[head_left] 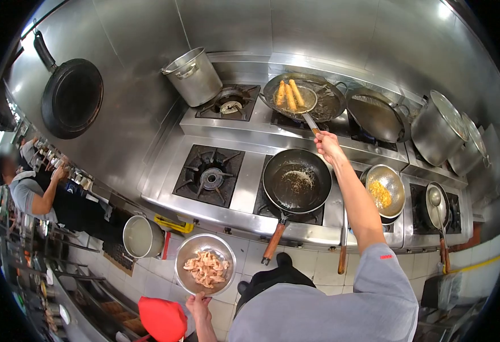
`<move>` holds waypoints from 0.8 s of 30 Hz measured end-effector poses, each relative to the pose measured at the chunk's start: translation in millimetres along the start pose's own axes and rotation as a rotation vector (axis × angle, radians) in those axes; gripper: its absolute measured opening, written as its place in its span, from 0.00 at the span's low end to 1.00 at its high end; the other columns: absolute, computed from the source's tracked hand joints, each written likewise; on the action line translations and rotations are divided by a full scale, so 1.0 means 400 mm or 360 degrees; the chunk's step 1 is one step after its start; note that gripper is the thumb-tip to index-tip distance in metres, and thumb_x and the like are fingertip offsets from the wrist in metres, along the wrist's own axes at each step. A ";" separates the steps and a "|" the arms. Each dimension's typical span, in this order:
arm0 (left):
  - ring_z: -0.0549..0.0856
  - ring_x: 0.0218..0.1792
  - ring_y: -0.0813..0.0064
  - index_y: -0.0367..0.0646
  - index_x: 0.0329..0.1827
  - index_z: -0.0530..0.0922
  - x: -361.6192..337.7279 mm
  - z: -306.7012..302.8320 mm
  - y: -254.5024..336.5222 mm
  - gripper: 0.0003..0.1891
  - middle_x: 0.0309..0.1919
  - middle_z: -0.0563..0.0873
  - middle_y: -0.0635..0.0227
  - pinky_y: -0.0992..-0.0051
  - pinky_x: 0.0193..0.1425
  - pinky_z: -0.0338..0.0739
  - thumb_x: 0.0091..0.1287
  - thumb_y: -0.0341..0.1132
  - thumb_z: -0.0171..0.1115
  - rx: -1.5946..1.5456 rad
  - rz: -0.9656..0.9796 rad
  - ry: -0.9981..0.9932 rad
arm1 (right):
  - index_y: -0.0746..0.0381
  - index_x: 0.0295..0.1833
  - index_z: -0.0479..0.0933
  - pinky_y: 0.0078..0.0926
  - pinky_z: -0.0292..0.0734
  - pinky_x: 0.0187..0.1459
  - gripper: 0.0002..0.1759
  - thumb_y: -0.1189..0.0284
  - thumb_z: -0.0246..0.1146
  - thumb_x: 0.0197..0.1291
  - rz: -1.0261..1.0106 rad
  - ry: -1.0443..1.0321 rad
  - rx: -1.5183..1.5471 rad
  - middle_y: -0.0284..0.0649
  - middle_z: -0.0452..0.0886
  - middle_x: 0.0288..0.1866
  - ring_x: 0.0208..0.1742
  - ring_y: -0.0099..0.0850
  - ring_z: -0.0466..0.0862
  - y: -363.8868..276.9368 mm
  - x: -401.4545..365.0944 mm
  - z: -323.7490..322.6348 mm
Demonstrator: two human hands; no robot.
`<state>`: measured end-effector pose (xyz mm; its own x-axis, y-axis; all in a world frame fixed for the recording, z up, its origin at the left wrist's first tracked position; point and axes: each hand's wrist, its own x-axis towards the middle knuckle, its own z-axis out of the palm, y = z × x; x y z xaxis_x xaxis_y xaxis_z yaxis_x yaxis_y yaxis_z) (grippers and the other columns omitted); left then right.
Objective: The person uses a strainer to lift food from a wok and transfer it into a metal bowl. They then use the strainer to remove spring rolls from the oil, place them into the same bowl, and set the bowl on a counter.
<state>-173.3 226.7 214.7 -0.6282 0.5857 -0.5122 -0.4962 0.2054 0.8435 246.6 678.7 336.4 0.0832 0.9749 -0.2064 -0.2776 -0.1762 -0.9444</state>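
My right hand (328,146) is closed around the handle of a skimmer (312,121). Several golden fried rolls (290,95) lie in the skimmer, over a large wok (333,102) of oil on the back burner. Low at the left, my left hand (199,308) grips the rim of a steel bowl (183,249). Inside that bowl are pale pinkish raw pieces (206,268), perhaps meat or shrimp. Between my hands, a black frying pan (287,196) with a wooden handle sits on a front burner, with oil and small bits in it.
A stockpot (194,80) stands at back left, near a bare front burner (210,178). Rightward are a second wok (375,117), a bowl with yellow food (395,182), a pan with a ladle (435,199) and big pots (441,128). A co-worker (33,191) stands at left.
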 end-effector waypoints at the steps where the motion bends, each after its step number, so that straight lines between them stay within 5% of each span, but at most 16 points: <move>1: 0.79 0.23 0.76 0.37 0.29 0.74 -0.002 0.008 0.004 0.03 0.25 0.80 0.66 0.79 0.27 0.77 0.52 0.23 0.55 -0.0001 -0.0001 0.0005 | 0.65 0.39 0.68 0.11 0.54 0.09 0.04 0.77 0.51 0.58 -0.0001 0.0011 0.0054 0.34 0.69 0.21 0.14 0.16 0.65 0.003 0.001 0.011; 9: 0.79 0.22 0.76 0.36 0.29 0.74 -0.010 0.003 -0.005 0.02 0.24 0.80 0.65 0.79 0.26 0.77 0.52 0.23 0.55 0.0066 -0.0016 0.0004 | 0.66 0.44 0.64 0.10 0.50 0.10 0.08 0.78 0.51 0.59 0.0062 0.0006 0.0376 0.37 0.70 0.23 0.14 0.14 0.60 0.004 -0.012 0.005; 24: 0.80 0.24 0.76 0.36 0.28 0.75 0.013 0.010 0.021 0.02 0.25 0.80 0.65 0.79 0.28 0.77 0.52 0.24 0.55 0.0093 -0.0006 0.0008 | 0.63 0.48 0.69 0.08 0.50 0.11 0.11 0.74 0.51 0.61 -0.0196 0.0067 0.0024 0.30 0.69 0.23 0.13 0.11 0.58 -0.027 -0.165 -0.048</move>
<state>-178.3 234.9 219.9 -0.6292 0.5811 -0.5161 -0.4630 0.2531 0.8494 262.6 613.8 355.2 0.1578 0.9824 -0.0998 -0.2771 -0.0530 -0.9594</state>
